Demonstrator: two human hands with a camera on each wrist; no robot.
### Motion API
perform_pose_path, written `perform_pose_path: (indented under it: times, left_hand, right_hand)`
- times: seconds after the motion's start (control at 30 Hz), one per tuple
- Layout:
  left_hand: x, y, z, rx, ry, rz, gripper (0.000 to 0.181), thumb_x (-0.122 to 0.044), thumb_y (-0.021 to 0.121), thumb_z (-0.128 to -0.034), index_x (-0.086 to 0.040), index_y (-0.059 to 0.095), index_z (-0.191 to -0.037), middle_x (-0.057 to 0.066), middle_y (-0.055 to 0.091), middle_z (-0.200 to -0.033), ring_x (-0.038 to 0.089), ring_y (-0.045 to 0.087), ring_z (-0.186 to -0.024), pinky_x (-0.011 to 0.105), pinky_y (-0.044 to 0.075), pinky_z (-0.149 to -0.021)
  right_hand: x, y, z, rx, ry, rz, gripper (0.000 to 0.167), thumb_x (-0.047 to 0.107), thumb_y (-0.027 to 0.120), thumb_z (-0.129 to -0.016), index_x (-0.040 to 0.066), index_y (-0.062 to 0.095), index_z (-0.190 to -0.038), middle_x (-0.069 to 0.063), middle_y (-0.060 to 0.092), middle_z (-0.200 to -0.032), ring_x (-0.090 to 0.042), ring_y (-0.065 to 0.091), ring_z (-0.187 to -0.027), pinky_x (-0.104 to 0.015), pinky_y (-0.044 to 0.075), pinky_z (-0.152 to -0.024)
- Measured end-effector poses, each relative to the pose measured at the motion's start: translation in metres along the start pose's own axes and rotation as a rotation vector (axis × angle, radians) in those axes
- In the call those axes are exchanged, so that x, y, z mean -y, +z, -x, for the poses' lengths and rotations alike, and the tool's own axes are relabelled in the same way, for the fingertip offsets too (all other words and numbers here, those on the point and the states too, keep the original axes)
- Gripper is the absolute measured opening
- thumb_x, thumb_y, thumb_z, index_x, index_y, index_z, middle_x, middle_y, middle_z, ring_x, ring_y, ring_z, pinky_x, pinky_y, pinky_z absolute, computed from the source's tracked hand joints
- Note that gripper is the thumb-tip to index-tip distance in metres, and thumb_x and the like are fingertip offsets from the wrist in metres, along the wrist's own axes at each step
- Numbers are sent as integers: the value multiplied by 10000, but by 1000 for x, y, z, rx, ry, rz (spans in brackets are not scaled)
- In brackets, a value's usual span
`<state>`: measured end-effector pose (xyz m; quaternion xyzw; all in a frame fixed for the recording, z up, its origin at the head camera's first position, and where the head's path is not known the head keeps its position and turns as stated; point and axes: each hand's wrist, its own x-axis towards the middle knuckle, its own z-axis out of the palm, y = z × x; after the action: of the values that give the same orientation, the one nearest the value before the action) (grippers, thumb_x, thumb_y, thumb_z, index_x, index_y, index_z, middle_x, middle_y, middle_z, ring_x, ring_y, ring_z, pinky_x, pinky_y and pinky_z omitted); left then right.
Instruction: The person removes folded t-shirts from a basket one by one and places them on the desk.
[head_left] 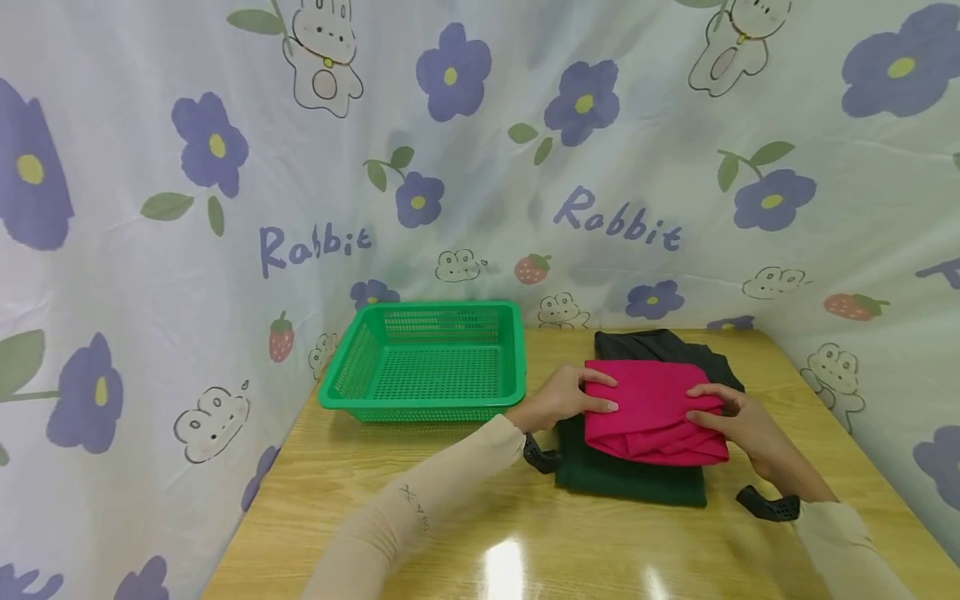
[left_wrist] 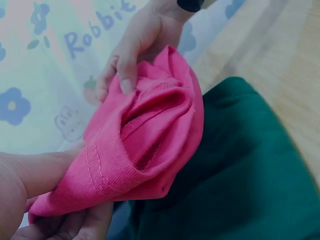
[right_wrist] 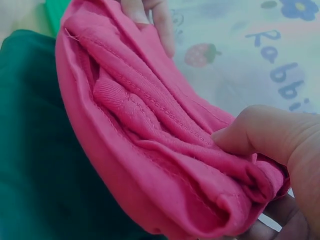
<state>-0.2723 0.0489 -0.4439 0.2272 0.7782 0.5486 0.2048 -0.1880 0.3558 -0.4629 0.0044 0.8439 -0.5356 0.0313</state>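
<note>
A folded bright pink garment [head_left: 648, 408], with stitched hems and ribbing along its folded edge, is held between both hands. My left hand [head_left: 566, 396] grips its left edge, thumb on the near face and fingers on the other side. At the opposite end my right hand [head_left: 738, 417] pinches the edge between thumb and fingers. The wrist views show the pink cloth [right_wrist: 150, 130] tilted above a folded dark green garment [left_wrist: 240, 165]. In the head view that green garment [head_left: 630, 483] lies on the table below, and a black garment [head_left: 652, 343] shows behind the pink one.
To the left on the wooden table [head_left: 360, 492] stands a green plastic basket [head_left: 423, 404] with nothing in it. A white curtain [head_left: 480, 167] printed with purple flowers and rabbits hangs behind and at both sides. Each wrist wears a black strap mount [head_left: 542, 457].
</note>
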Motion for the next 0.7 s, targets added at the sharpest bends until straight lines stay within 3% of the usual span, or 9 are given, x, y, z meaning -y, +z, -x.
perform_pose_path:
  times: [0.23,0.5,0.7]
  left_hand:
    - [1,22,-7,-18,-28,3,362,-137,851,-870,-186,774,-1221,-38,617,-1269,77,569,-980,255,550,-731]
    - [-1,42,-13,-41,-40,-16,352,-136,861,-858,-214,786,-1192,-51,603,-1310,84,540,-1103,238,551,-754]
    - [-6,57,-18,-27,-17,-36,388,-121,855,-862,-209,772,-1230,-56,605,-1312,71,542,-1118,219,553,-749]
  right_hand:
    - [-13,-8,7,-26,20,-2,475,343,750,-970,132,613,-1373,-183,414,-1477,-265,444,-1183,-301,524,-795]
    - [-26,-19,13,-60,45,-15,449,341,750,-971,186,635,-1376,-158,372,-1501,-252,438,-1162,-288,519,-781]
    - [-34,-29,19,-83,46,-35,445,351,747,-972,227,639,-1385,-87,379,-1475,-126,461,-1101,-266,510,-788]
